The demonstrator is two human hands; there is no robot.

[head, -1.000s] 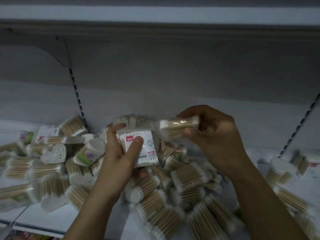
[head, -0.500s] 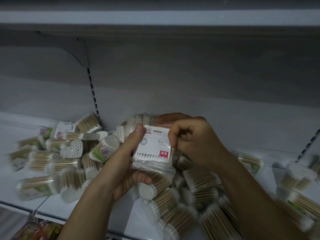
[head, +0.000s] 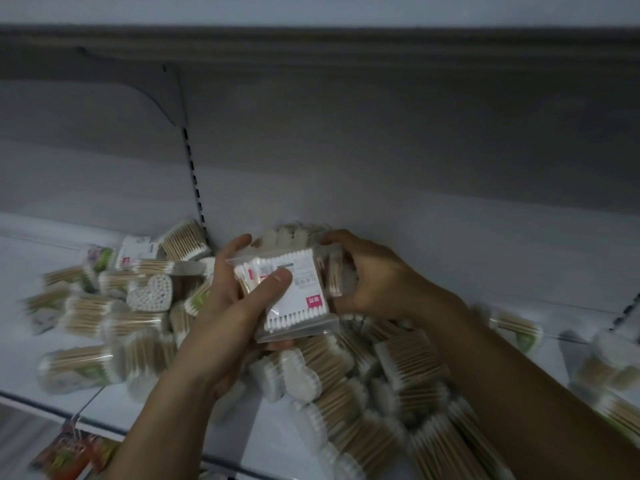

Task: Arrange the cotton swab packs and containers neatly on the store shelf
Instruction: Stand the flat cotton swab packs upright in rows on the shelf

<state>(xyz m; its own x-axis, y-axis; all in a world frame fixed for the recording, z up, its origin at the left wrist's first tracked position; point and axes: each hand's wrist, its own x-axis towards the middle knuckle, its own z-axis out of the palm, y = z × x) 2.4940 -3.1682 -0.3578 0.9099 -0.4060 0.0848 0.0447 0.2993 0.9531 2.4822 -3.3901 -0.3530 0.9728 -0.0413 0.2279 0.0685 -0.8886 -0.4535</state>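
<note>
My left hand grips a flat clear pack of white cotton swabs with a red label, thumb pressed on its front. Against that pack's right side sits a pack of wooden-stick swabs, and my right hand holds it with curled fingers. Both hands hover above a loose heap of swab packs on the white shelf. A heart-shaped container of white swabs lies in the heap to the left.
A slotted upright runs down the grey back panel. Round tubs of swabs stand at the far right. Colourful packets hang below the shelf's front edge at lower left. An upper shelf overhangs at the top.
My right hand brought the wooden-stick pack down against the white pack held by my left hand. The white pack has turned, its red label now at lower right.
</note>
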